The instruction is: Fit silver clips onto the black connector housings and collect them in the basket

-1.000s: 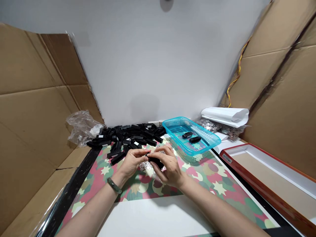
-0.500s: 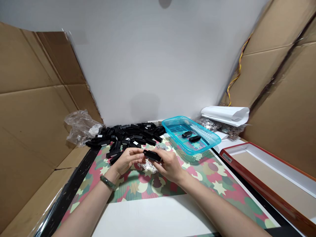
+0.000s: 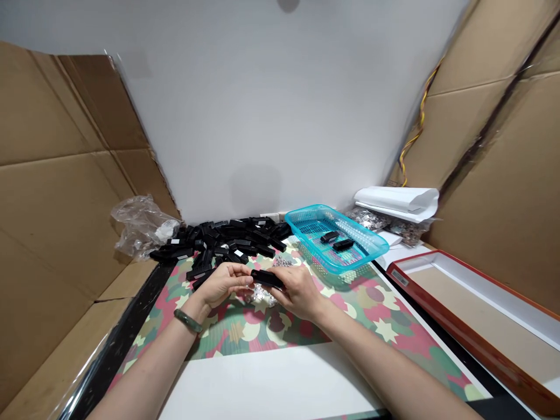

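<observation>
A small oblong black plastic piece (image 3: pixel 266 279) is held above the table between my two hands. My right hand (image 3: pixel 300 291) wraps its fingers and thumb around the right part of it. At its left end, my left hand (image 3: pixel 226 284) is closed, thumb and fingertips pinched together against the piece; whether a tiny part sits in that pinch I cannot make out. Just below the hands lies a small heap of shiny little parts (image 3: pixel 262 297), partly covered by them. Another scatter of small metal bits (image 3: pixel 282 262) is behind my right hand.
A pile of similar black pieces (image 3: pixel 236 236) lies along the wall. A blue plastic basket (image 3: pixel 380 252) holds two black pieces. To the right are a red-edged box lid (image 3: pixel 472 309) and bags of small parts (image 3: pixel 371 219). Cardboard walls (image 3: pixel 56 204) flank the table; crumpled clear plastic (image 3: pixel 137 224) sits left.
The black piece has tilted slightly between my hands and sits a little lower. The whole view has shifted slightly; both hands keep nearly the same grip.
</observation>
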